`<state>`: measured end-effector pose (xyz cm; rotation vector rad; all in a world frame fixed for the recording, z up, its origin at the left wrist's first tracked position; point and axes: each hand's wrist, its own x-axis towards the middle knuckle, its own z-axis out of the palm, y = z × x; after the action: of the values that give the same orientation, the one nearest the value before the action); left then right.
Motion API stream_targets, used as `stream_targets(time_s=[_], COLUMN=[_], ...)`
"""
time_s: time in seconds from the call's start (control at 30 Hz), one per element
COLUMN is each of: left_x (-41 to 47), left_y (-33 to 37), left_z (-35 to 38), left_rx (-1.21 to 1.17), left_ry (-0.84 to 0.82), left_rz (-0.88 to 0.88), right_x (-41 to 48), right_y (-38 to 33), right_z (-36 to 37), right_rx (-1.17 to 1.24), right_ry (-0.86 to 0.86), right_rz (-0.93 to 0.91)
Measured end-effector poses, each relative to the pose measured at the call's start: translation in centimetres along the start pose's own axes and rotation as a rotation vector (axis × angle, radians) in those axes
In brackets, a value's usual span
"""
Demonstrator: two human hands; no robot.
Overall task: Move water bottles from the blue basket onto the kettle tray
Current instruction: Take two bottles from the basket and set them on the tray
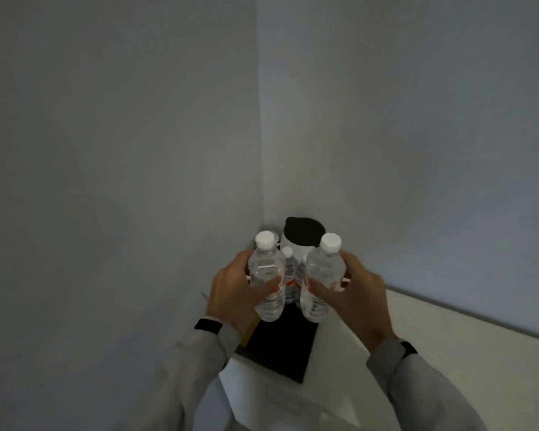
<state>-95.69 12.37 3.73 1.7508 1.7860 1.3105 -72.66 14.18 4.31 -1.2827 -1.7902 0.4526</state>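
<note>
My left hand (234, 290) grips a clear water bottle (266, 275) with a white cap and a red label, held upright above the black kettle tray (280, 349). My right hand (355, 293) grips a second bottle of the same kind (322, 275), also upright over the tray. Between the two held bottles, a third small bottle (289, 269) stands further back on the tray. A white kettle with a black lid (302, 233) stands at the tray's far end in the wall corner. The blue basket is out of view.
The tray lies on a white counter (448, 337) that runs along the right wall. Grey walls meet in a corner just behind the kettle. A thin yellowish strip (252, 331) shows along the tray's left edge. Both wrists wear dark bands.
</note>
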Motion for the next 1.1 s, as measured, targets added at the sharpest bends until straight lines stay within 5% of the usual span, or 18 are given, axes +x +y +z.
stream_targets(time_s=[0.5,1.1], left_x=[3.5,7.0], left_y=[-9.4,-15.2], left_z=[5.5,10.9], left_rx=[-0.071,-0.146], left_ry=[-0.368,-0.489], left_rz=[-0.186,-0.177], right_x=[-0.8,0.8], right_y=[4.7,10.2], right_z=[7.9,15.2], right_rx=[0.017,-0.009], right_ry=[-0.013,-0.025], right_rz=[0.374,0.485])
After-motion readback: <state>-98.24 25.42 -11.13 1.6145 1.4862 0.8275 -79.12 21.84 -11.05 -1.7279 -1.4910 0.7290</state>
